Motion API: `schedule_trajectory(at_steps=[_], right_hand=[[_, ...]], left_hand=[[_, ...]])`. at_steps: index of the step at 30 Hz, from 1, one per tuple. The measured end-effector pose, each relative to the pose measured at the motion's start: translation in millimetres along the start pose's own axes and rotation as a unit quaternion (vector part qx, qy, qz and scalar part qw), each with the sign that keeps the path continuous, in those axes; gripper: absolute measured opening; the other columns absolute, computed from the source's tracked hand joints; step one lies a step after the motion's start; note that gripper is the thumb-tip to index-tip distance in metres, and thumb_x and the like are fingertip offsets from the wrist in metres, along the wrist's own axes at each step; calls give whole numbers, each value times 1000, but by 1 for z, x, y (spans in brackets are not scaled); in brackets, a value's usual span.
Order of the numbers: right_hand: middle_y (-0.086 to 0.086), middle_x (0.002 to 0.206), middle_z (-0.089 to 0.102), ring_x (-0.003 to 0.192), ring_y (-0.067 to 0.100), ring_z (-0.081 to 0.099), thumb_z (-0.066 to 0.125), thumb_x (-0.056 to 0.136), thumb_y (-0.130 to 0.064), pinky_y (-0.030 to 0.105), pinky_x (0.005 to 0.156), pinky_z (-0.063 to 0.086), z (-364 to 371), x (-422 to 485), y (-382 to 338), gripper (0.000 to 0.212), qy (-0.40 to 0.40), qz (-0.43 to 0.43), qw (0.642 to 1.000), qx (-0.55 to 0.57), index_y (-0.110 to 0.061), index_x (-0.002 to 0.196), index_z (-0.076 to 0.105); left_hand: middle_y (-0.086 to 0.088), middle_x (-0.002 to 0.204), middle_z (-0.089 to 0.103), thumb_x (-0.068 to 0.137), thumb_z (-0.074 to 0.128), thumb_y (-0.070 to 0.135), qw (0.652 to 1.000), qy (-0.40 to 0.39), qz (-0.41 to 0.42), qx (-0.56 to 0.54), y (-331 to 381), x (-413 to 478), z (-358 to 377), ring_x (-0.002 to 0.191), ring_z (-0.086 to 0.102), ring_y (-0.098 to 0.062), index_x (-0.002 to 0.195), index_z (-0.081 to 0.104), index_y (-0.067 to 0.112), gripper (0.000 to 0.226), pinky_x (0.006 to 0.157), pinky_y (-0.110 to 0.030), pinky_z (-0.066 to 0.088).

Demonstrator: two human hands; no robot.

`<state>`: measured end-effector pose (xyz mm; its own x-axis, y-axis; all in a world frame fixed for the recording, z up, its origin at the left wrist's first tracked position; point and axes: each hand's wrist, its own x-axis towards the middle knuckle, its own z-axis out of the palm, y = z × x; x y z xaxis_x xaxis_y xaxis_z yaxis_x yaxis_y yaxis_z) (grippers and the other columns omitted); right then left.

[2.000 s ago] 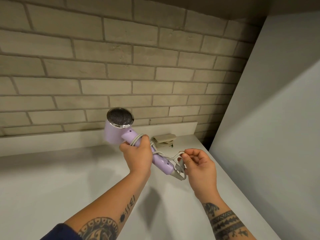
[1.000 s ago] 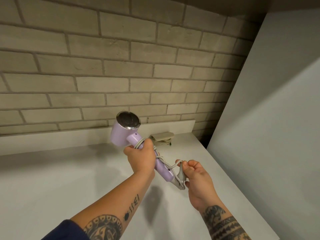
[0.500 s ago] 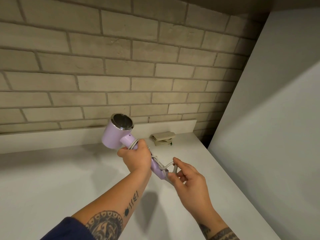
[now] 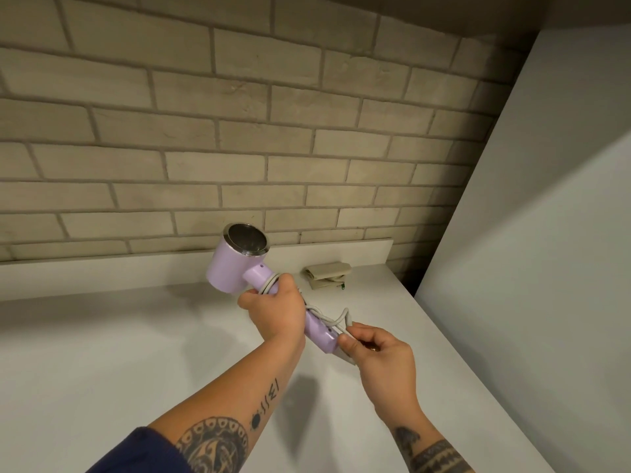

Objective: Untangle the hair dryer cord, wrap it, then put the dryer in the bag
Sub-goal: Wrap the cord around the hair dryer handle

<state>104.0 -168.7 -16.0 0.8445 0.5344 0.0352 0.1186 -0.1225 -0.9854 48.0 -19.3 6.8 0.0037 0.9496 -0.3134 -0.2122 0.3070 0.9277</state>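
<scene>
Brick wall (image 4: 239, 131) behind the dryer (image 4: 235, 264); our left grip (image 4: 276, 310) clamps its handle, right grip (image 4: 377, 351) pinches the cord (image 4: 346, 315) end. Wrapping seems nearly done; next we tuck it.

Hair dryer (image 4: 225, 273): smooth lilac plastic, a soft sheen is seen.
Rim (image 4: 243, 251): polished, glossy metal.
Cord (image 4: 341, 315): smooth grey plastic sheath.
Worktop (image 4: 102, 353): smooth, matt white.
Wall (image 4: 239, 131): rough, matt brick.
Folded bag (image 4: 326, 274): matt beige cloth, as far as can be told.
</scene>
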Motion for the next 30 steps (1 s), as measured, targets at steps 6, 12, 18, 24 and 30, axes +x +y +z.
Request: schedule_trajectory(at_steps=[6, 12, 18, 24, 30], right_hand=[[4, 72, 75, 65, 17, 69, 76, 86, -5, 31, 69, 58, -1, -7, -10, 9, -1, 3, 1000, 23, -9, 78, 73], [-11, 83, 68, 85, 4, 67, 54, 102, -27, 23, 75, 49, -6, -4, -8, 17, -81, -77, 987, -118, -33, 117, 54], [-26, 114, 55, 109, 3, 52, 34, 96, -61, 38, 96, 47, -16, 2, 5, 42, -91, -206, 912, -344, -43, 125, 58], [-15, 128, 65, 103, 5, 65, 51, 96, -58, 32, 93, 55, -13, 4, -5, 58, -190, -76, 955, -213, -39, 150, 39], [-14, 89, 70, 59, 17, 64, 67, 91, -46, 27, 57, 56, -19, 21, -19, 34, -239, -19, 965, -110, -64, 116, 51]], left_hand=[[-14, 91, 67, 82, 64, 26, 999, -15, 31, -1, 3, -2, 4, 73, 70, -34, 111, 42, 14, 39, 59, -41, 58], [-15, 92, 69, 76, 64, 31, 999, -36, 17, -12, 3, 0, 7, 75, 73, -36, 107, 41, 16, 41, 67, -50, 63], [-15, 89, 67, 75, 66, 27, 994, -88, -16, -62, 1, 10, 4, 74, 74, -36, 115, 43, 13, 48, 71, -55, 64], [-14, 93, 62, 88, 74, 23, 966, -205, -71, -137, -2, 17, 2, 72, 69, -26, 127, 48, 9, 48, 69, -51, 64], [-11, 107, 69, 94, 70, 38, 936, -328, -78, -99, -3, 19, -1, 88, 71, -24, 122, 57, 15, 39, 70, -39, 59]])
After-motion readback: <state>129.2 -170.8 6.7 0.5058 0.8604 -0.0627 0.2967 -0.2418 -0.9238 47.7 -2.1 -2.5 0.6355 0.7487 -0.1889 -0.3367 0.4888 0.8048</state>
